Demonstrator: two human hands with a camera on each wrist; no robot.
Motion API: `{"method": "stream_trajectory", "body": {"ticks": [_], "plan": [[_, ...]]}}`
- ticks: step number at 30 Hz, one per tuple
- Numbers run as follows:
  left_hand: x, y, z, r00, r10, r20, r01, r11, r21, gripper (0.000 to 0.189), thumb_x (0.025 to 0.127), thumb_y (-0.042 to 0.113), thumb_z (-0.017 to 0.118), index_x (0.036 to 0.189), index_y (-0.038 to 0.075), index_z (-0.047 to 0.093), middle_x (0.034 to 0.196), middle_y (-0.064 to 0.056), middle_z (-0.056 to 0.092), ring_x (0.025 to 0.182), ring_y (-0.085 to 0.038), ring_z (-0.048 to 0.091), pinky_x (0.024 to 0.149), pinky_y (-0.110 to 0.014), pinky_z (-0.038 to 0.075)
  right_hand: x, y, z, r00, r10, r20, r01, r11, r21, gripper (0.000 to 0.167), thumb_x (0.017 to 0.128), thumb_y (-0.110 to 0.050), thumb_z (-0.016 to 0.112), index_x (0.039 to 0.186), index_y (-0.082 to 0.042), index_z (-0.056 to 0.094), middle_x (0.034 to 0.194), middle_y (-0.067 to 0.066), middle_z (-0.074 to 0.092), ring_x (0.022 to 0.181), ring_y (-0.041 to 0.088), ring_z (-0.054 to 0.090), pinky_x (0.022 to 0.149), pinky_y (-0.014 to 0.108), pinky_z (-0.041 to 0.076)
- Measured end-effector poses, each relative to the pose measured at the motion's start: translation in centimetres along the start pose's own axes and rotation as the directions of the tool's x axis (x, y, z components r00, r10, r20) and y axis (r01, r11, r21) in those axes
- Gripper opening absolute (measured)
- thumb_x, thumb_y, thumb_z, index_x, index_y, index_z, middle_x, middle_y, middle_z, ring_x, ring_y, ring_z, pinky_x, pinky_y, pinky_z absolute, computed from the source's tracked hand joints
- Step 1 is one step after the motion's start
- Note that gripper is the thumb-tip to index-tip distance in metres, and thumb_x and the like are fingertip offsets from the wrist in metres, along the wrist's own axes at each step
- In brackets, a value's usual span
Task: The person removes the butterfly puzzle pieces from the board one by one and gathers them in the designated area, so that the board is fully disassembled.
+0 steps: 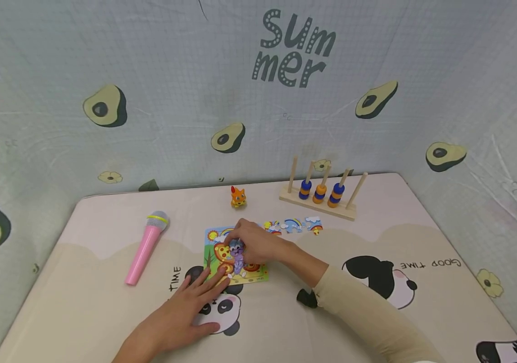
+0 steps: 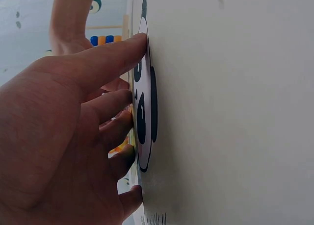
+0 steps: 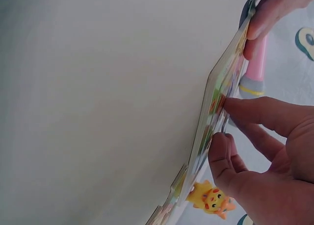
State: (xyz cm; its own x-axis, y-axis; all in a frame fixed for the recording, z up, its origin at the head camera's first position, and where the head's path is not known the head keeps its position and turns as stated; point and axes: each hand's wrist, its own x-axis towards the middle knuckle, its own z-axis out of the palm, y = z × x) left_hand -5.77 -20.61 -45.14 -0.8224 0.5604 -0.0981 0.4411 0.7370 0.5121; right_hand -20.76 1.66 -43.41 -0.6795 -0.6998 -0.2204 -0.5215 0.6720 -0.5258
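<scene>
A jigsaw puzzle board [image 1: 258,275] with a purple cartoon butterfly character lies on the table before me. My left hand [image 1: 185,307] is spread flat, its fingertips resting on the board's lower left edge. My right hand [image 1: 258,243] reaches over the upper part of the board. In the right wrist view, the right hand [image 3: 265,151] has its thumb and fingers curled down to the board's surface, pinching a puzzle piece that they mostly hide. Loose puzzle pieces [image 1: 293,225] lie in a row off the board's upper right edge.
A pink toy microphone [image 1: 142,254] lies left of the board. Behind it stands a small orange fox-like figure [image 1: 238,197]. A wooden peg stand [image 1: 317,202] with blue and orange rings is at the back right, close to the cloth wall [image 1: 172,141].
</scene>
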Motion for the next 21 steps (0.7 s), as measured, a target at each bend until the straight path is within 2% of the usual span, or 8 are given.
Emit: {"method": "stream_trajectory", "body": {"ticks": [21], "plan": [[-0.01,-0.07,0.24,1.0,-0.019,0.005,0.02,1.0,-0.013,0.081,0.094,0.053,0.071,0.162,0.023,0.04,0.173,0.002,0.027,0.16,-0.04,0.021,0.122,-0.072,0.02,0.3,-0.25,-0.1,1.0,0.014,-0.014,-0.014,0.999,0.029,0.048,0.079,-0.01,0.09,0.123,-0.022,0.074,0.123,0.003,0.055,0.112,0.018,0.051,0.1,0.033,0.05]]}}
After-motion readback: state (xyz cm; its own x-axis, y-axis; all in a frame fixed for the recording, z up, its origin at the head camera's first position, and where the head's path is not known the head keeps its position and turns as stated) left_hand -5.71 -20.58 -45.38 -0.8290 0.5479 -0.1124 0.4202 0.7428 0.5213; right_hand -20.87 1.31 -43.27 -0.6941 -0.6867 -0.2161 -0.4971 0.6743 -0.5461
